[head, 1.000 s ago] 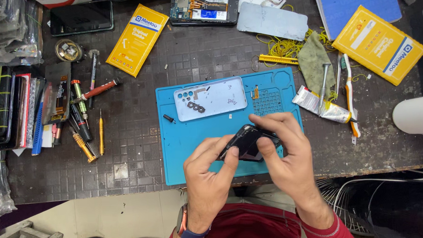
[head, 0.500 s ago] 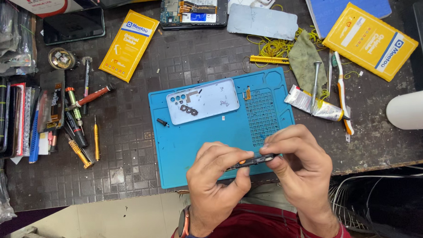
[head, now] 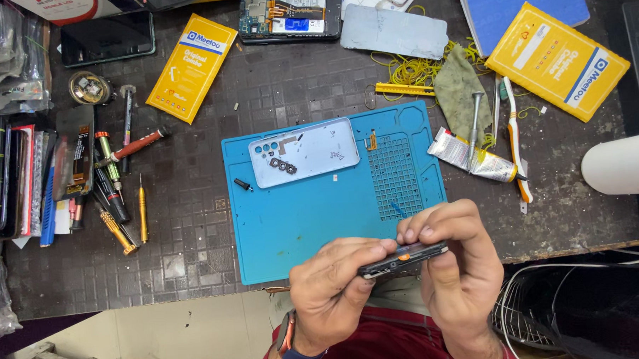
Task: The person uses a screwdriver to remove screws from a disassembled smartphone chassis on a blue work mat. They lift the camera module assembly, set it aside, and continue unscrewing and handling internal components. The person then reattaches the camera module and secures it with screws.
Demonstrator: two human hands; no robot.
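Both my hands hold a dark phone body (head: pixel 404 258) edge-on above the near edge of the blue work mat (head: pixel 300 222). My left hand (head: pixel 334 285) grips its left end from below. My right hand (head: pixel 458 259) curls over its right end, fingertips pressed on the top edge. On the mat lies a pale blue phone back cover (head: pixel 304 152) with camera holes, and a small black part (head: pixel 243 183) rests to its left.
Screwdrivers (head: pixel 118 183) and tools lie at the left. Yellow packets (head: pixel 190 66) (head: pixel 557 59), an opened phone (head: pixel 290 14), a grey cloth (head: pixel 458 90), a glue tube (head: pixel 474 160), a toothbrush (head: pixel 516 141) and a white cylinder (head: pixel 620 163) surround the mat. Wires hang at the lower right.
The phone body has turned from flat to edge-on between my hands. Both hands have shifted slightly toward the near table edge.
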